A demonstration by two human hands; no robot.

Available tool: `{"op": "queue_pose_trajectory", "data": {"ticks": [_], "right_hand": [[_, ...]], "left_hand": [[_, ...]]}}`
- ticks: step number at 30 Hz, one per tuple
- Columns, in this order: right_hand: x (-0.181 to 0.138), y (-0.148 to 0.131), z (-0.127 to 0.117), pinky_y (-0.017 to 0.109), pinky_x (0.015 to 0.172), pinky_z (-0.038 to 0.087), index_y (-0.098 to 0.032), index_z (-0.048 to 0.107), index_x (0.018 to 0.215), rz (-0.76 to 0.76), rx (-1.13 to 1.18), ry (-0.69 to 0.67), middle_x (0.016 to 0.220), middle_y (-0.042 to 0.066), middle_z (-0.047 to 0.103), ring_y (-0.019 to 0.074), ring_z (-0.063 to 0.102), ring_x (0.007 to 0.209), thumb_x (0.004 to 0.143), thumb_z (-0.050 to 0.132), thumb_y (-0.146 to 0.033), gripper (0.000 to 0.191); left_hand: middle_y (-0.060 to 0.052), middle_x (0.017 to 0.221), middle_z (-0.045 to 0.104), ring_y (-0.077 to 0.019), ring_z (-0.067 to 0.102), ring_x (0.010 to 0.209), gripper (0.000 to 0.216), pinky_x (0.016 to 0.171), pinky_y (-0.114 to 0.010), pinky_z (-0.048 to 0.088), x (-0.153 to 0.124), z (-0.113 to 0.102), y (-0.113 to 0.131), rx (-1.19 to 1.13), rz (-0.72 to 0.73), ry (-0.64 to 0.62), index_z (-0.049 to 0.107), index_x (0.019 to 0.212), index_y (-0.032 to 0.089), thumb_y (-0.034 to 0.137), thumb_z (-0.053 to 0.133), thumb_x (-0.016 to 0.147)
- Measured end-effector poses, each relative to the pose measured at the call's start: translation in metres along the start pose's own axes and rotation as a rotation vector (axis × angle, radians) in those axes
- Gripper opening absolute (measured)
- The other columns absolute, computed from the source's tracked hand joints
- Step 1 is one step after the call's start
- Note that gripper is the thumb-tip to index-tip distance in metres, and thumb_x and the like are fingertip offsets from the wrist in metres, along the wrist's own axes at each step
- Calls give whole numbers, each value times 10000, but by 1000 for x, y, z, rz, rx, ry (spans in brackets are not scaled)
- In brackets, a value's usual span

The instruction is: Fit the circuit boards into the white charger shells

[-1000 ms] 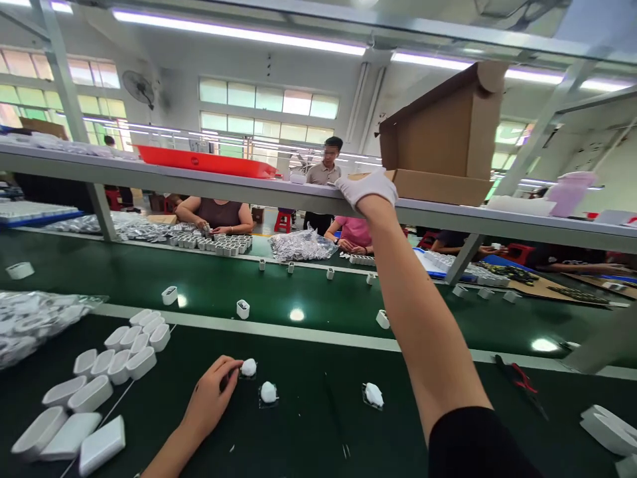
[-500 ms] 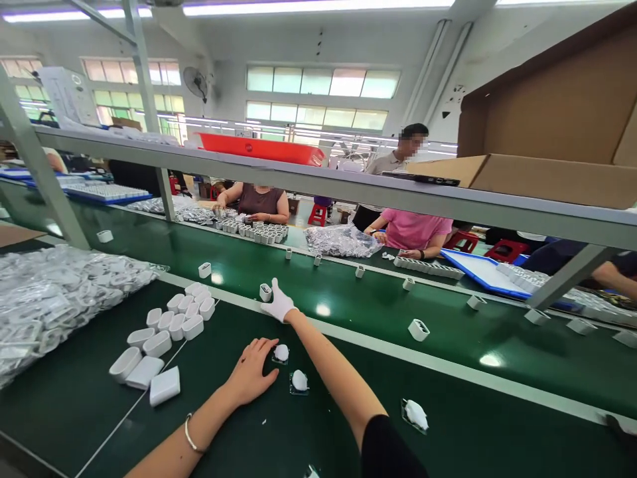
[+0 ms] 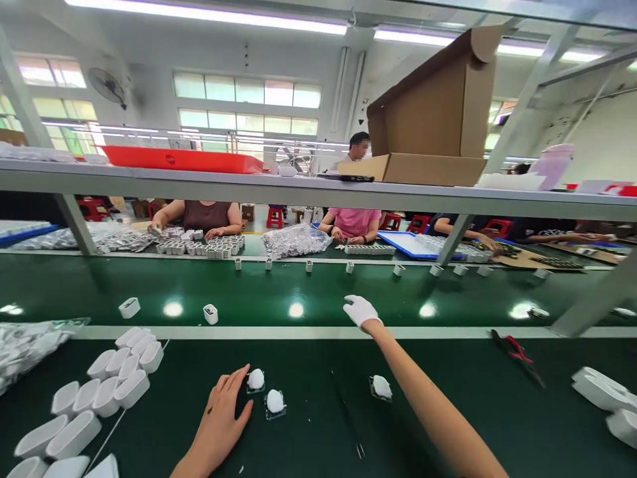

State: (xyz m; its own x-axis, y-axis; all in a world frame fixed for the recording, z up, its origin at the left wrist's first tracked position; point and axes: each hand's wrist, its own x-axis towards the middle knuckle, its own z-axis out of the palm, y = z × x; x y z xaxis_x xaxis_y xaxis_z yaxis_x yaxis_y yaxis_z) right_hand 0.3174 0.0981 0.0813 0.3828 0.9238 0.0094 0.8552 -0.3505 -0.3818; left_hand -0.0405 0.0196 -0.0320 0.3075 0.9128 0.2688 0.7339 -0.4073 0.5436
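Ahead, right hand (image 3: 361, 311) gloved, left hand (image 3: 221, 415) flat

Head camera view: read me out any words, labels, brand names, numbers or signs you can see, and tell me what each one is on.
Nothing here can be read.
Red tray: one small dark mark on its side, too small to read.
Cardboard box: no print on the faces that show.
Gloved right hand: no print.
White shells: no marking visible.
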Motion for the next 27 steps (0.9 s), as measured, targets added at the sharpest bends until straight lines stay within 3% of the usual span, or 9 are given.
{"op": "queue_pose_trajectory", "data": {"ticks": [4, 6, 9, 12, 15, 17, 22, 25, 27], "right_hand": [[-72, 56, 1, 365, 869, 450, -145, 624, 1128, 67, -51, -99, 1139, 151, 601, 296, 590, 1044, 694, 677, -376, 494], [-106, 69, 10, 348, 822, 469, -146, 611, 1162, 88, -60, -130, 1127, 156, 604, 303, 613, 1007, 644, 690, -378, 573], [-138, 74, 21, 310, 810, 472, -211, 620, 1143, 53, -51, -155, 1106, 97, 624, 262, 625, 991, 688, 613, -342, 474], [-145, 73, 26, 307, 823, 472, -266, 647, 1058, -6, -20, -155, 1067, 55, 644, 247, 622, 987, 706, 563, -334, 369], [-140, 76, 30, 329, 818, 489, -261, 653, 1034, -55, 34, -163, 1082, 76, 633, 261, 629, 963, 679, 561, -355, 379], [-136, 80, 35, 355, 808, 504, -267, 644, 1065, -81, 62, -153, 1117, 88, 617, 271, 634, 949, 660, 560, -359, 424], [-131, 94, 41, 372, 806, 514, -312, 626, 1096, -91, 152, -132, 1083, 68, 641, 265, 644, 906, 640, 556, -300, 461], [-133, 93, 40, 327, 822, 508, -281, 595, 1143, -81, 256, -180, 1033, 46, 665, 225, 649, 885, 646, 542, -240, 502], [-136, 86, 40, 297, 838, 496, -220, 558, 1201, -76, 291, -184, 1034, 49, 667, 197, 650, 879, 650, 536, -209, 552]], "left_hand": [[-43, 1147, 620, -234, 541, 1089, 533, 949, -436, 416, -1, 1, 3, -61, 28, -62, 391, 1343, 273, 234, 443, 813], [-38, 1141, 625, -227, 541, 1079, 524, 955, -424, 410, -1, -1, 6, -69, 47, -89, 433, 1312, 265, 223, 470, 791], [-39, 1136, 626, -220, 542, 1066, 461, 941, -394, 416, 1, -14, 11, 46, 24, -92, 516, 1237, 254, 215, 484, 779], [-79, 1211, 577, -275, 490, 1128, 389, 935, -439, 393, 12, -42, 8, 312, -208, 69, 572, 1166, 232, 224, 484, 788], [-252, 1317, 428, -416, 347, 1219, 423, 918, -564, 326, 26, -75, -6, 460, -444, 255, 521, 1195, 62, 214, 446, 808], [-306, 1304, 396, -450, 314, 1224, 405, 911, -579, 305, 33, -92, -18, 527, -540, 330, 526, 1151, -1, 200, 444, 809], [-293, 1180, 486, -430, 385, 1168, 264, 867, -550, 337, 42, -109, -30, 583, -608, 358, 615, 946, 23, 104, 416, 792], [-295, 1107, 516, -459, 413, 1128, 232, 820, -567, 358, 45, -101, -20, 556, -578, 327, 627, 820, 38, 100, 406, 787], [-254, 1069, 549, -421, 476, 1073, 196, 822, -539, 385, 47, -89, -8, 497, -499, 263, 620, 755, 74, 156, 444, 783]]}}
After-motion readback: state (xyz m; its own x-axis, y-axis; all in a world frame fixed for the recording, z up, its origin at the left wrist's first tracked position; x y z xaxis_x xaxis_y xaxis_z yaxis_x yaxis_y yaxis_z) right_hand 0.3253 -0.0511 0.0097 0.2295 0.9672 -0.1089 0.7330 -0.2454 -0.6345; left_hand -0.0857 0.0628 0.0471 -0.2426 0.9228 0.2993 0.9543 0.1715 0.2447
